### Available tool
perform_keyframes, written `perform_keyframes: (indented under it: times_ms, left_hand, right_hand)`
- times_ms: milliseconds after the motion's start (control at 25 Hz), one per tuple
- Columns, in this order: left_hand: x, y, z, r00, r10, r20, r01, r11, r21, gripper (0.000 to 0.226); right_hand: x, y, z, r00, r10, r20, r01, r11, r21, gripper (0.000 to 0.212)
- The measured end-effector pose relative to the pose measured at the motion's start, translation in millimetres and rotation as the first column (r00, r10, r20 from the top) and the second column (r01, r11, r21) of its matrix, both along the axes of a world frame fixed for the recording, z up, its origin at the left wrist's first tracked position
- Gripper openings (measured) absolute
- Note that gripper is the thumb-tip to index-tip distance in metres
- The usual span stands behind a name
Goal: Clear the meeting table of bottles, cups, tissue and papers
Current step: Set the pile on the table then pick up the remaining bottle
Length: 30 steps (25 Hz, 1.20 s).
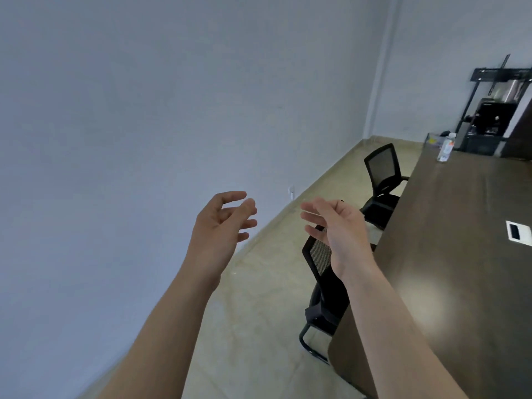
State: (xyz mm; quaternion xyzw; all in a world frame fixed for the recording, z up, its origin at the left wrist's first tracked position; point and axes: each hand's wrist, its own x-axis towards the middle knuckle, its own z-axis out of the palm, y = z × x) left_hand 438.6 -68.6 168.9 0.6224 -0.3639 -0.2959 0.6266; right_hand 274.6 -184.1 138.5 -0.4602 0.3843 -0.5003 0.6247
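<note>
The dark brown meeting table (449,226) fills the right side of the head view. A clear plastic bottle (445,148) with a white and orange label stands upright at its far left corner. My left hand (223,223) and my right hand (335,226) are raised in front of me, left of the table and over the floor, palms facing each other. Both have loosely spread, relaxed fingers and hold nothing. The bottle is far beyond both hands.
Two black mesh chairs (383,180) (322,286) stand along the table's left edge. A white cable port (518,230) is set into the tabletop. A clear box (434,139) and a black stand (489,110) sit beyond the far end. A plain wall is at left, with tiled floor between.
</note>
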Motion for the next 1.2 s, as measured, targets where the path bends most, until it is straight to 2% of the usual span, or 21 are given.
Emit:
perform_keyframes:
  times_ms: [160,240,480,720,1040,1200]
  left_hand:
    - [11,-96,7,0.997,-0.070,0.035,0.069,0.997,0.029,0.028]
    - [22,-132,4,0.996,-0.079,0.045,0.078,0.996,0.030,0.032]
    - [87,-218,-13,0.995,-0.094,0.029,0.091,0.991,0.098,0.030]
    - [179,-310,-30,0.990,-0.132,0.041,0.127,0.986,0.106,0.032]
    - [324,-454,-40,0.968,-0.250,-0.020,0.251,0.963,0.094,0.029]
    - [353,-527,-35,0.944,-0.328,-0.038,0.330,0.939,0.098,0.019]
  right_hand:
    - [7,-81,2,0.993,-0.055,0.108,0.050,0.998,0.049,0.022]
    - [12,-114,-4,0.990,-0.081,0.116,0.074,0.995,0.064,0.022]
    - [60,-191,-27,0.999,-0.040,-0.002,0.040,0.992,0.122,0.024]
    - [138,-270,-38,0.984,-0.025,-0.177,0.039,0.997,0.074,0.019]
    - [277,-394,-32,0.964,-0.096,-0.249,0.120,0.989,0.082,0.019]
    - [299,-449,-29,0.951,-0.174,-0.257,0.202,0.976,0.086,0.017]
